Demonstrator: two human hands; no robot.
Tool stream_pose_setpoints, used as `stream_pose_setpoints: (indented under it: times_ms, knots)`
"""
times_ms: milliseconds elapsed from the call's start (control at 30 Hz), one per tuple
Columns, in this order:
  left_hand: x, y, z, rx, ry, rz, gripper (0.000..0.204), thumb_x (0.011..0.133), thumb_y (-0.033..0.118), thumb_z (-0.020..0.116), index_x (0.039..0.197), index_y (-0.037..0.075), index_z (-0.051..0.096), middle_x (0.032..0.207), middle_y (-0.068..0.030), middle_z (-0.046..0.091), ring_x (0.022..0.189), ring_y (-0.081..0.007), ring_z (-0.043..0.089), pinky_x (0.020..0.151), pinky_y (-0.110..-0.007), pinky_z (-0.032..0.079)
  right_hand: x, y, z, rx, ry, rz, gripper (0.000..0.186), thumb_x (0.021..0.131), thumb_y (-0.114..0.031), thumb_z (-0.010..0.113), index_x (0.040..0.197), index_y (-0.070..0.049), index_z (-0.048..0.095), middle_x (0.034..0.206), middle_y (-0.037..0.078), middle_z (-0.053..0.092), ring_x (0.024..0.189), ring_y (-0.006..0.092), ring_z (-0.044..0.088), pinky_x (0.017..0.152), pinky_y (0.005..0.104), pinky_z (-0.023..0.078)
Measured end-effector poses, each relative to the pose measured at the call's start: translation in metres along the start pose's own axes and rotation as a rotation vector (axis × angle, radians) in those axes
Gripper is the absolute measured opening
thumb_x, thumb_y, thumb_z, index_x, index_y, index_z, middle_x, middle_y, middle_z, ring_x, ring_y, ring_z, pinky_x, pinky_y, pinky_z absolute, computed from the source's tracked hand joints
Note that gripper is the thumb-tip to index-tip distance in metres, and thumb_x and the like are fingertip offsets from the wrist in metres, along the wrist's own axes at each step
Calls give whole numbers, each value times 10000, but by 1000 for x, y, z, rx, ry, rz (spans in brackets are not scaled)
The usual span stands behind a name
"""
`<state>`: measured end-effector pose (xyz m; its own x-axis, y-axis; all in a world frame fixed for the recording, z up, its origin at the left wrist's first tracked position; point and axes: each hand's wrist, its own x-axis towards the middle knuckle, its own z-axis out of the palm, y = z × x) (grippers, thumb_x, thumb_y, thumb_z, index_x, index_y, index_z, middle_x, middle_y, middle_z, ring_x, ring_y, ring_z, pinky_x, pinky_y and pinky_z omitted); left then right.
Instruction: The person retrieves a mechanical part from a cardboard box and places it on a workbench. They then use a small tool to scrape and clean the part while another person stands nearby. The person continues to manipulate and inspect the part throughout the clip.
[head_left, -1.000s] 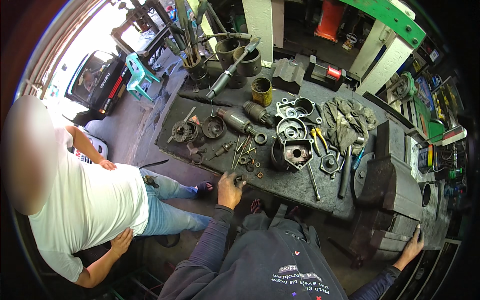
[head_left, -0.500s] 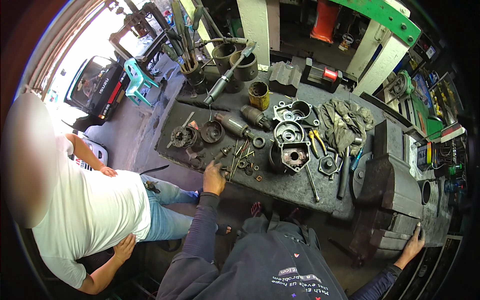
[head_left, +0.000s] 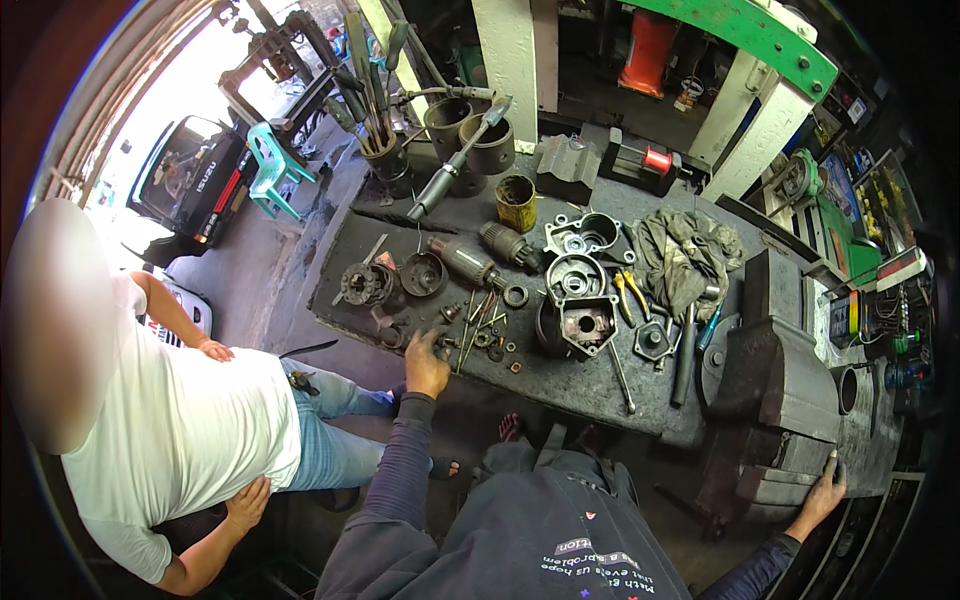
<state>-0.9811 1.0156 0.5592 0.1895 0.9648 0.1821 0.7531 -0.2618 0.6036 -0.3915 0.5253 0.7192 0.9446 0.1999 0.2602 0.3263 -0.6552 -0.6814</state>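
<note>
The left hand (head_left: 427,364) has shifted leftward along the table's (head_left: 560,385) near edge, fingers now curled down among the small bolts and washers (head_left: 478,335), grip unclear, while the right hand (head_left: 822,492) stays spread against the vise (head_left: 775,400).

Left hand (head_left: 427,365) on small parts (head_left: 478,338), workbench (head_left: 560,375); right hand (head_left: 822,495) on vise (head_left: 775,395).

Daylight is pouring in from the open doorway at upper left, blowing out the street, while the workbench (head_left: 600,380) is sitting dimmer and fisheye edges are bending into black.
</note>
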Motion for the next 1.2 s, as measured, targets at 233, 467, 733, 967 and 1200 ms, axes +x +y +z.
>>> stream_pose_setpoints:
  times_ms: [233,467,733,967,1200]
  knots:
    - [-5,38,-13,-92,45,-47,511,765,37,802,1262,55,688,1291,-211,652,1219,-421,620,1052,-484,497,-11,-17,3,-45,36,0,507,1025,-326,698,1246,130,680,1178,242,741,1027,293,650,981,394,483]
    - [-10,140,-8,-364,-198,269,934,719,230,923,1521,60,474,1503,-229,526,1433,-399,482,1199,-468,398,-16,-24,3,-42,51,-16,515,1031,-330,689,1252,134,673,1189,246,740,1028,307,662,989,394,483]
    - [18,184,19,-369,-239,420,1144,577,401,1016,1502,58,438,1562,-223,436,1497,-433,376,1227,-516,363,-24,-36,6,-65,67,-3,508,1017,-324,696,1210,145,682,1159,278,738,1038,343,683,992,420,494]
    - [-5,190,45,-502,-176,228,1234,603,359,1016,1563,44,307,1551,-231,439,1431,-431,453,1199,-480,392,-31,-54,11,-172,182,28,531,1008,-358,705,1209,133,684,1134,296,732,1024,375,680,988,433,487]
    - [-4,194,48,-430,-103,233,1181,618,259,995,1568,63,322,1466,-225,535,1314,-409,566,1122,-475,470,-30,-55,8,-157,138,20,555,991,-375,722,1230,124,682,1159,298,730,1057,387,686,1002,432,483]
